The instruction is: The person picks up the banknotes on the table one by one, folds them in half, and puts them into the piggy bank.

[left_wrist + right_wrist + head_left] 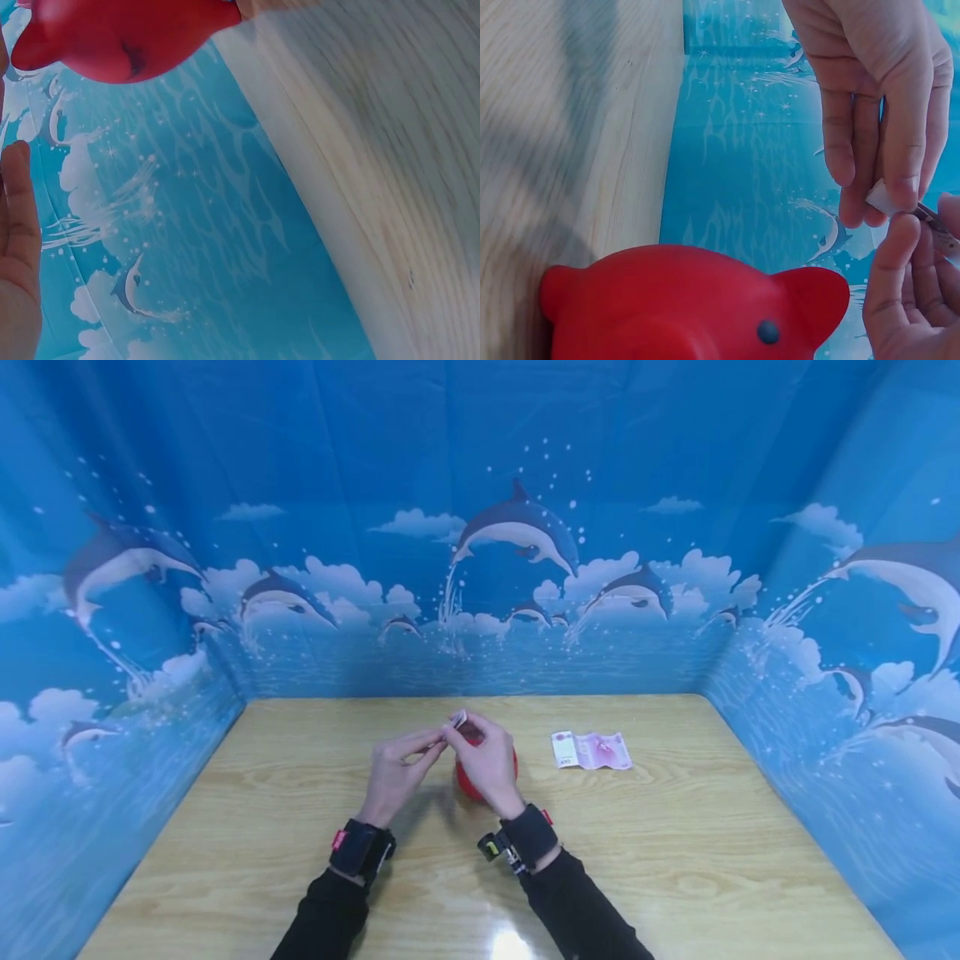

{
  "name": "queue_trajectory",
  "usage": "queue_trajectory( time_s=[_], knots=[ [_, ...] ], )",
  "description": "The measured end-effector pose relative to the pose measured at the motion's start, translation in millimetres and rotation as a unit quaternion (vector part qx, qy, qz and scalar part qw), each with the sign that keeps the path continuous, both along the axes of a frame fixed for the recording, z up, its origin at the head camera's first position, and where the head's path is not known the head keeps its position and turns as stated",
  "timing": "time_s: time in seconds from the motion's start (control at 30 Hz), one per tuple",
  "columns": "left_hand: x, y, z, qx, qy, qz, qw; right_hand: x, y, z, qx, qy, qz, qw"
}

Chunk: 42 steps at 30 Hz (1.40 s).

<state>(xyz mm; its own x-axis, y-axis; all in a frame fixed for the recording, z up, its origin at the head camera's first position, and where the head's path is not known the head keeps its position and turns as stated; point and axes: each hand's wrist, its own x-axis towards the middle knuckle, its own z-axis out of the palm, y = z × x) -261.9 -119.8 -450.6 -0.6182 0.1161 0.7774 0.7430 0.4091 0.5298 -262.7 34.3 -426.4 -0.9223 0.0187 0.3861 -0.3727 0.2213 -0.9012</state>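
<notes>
Both hands meet over a red piggy bank [467, 783], shown with its dark eye and ear in the right wrist view. Between thumb and fingertips, my right hand [491, 760] pinches a small folded banknote [459, 719], whose end sticks up past the fingers. My left hand [393, 774] pinches the same folded paper [883, 199] from the other side, its fingers [906, 161] close above the right thumb. In the left wrist view, part of the piggy bank [135, 41] shows at the top and a strip of hand at the left edge. My right hand covers much of the bank in the head view.
A creased pink and white banknote [592, 750] lies flat on the wooden table [712, 827], right of the piggy bank. Blue curtains [337, 460] printed with dolphins stand around the table's back and sides.
</notes>
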Motion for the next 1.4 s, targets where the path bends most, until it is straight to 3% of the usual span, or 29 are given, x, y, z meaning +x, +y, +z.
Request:
queue_trajectory(
  time_s=[0.2, 0.7, 0.93, 1.13, 1.4],
  knots=[
    [-0.1, 5.9, 0.8, 0.0, -0.016, -0.003, 0.9999, -1.5, 8, 1.2, -0.012, -0.014, 0.015, 0.9997],
    [1.4, 16.5, -0.4, 0.008, -0.024, -0.011, 0.9996, -1.5, 25, 2.3, 0.054, -0.002, 0.016, 0.9984],
    [2.4, 22.9, 0.8, 0.015, -0.025, -0.011, 0.9995, -1.6, 31, 3.6, 0.048, 0.0, 0.041, 0.998],
    [2.7, 28.2, 3.7, 0.013, -0.037, 0.006, 0.9992, -3.9, 34, 3.4, 0.046, -0.01, 0.049, 0.9977],
    [-3.9, 40.3, 6.8, 0.009, -0.061, 0.017, 0.998, -8.7, 42, 3.9, 0.038, -0.029, 0.029, 0.9984]
  ],
)
